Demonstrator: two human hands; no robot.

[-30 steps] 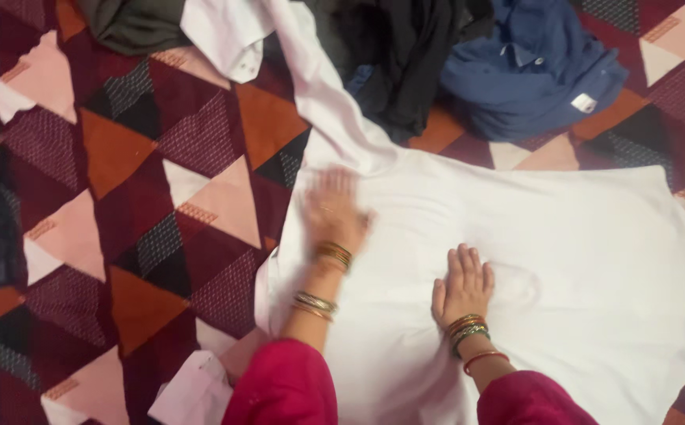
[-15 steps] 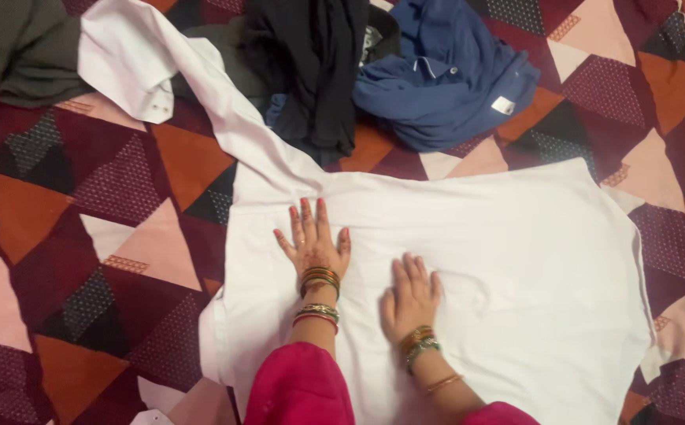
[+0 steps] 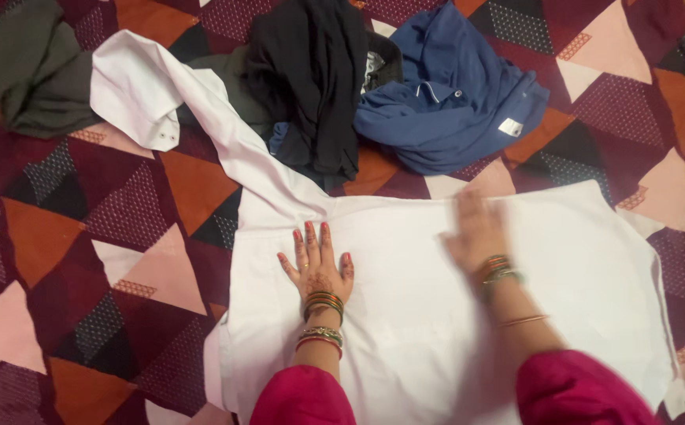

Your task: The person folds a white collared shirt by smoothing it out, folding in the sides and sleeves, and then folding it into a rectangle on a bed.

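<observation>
The left hand (image 3: 318, 264) lies flat, fingers spread, on the white shirt (image 3: 579, 260); the blurred right hand (image 3: 478, 230) rests open on it.

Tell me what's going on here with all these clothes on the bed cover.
A person in pink sleeves has a white shirt spread flat on a patterned cover. The left hand lies flat, fingers spread, near the shirt's upper left; the right hand is blurred over its upper middle. One long sleeve trails up and left. Beyond lie a black garment, a blue collared shirt and a dark green garment.
</observation>
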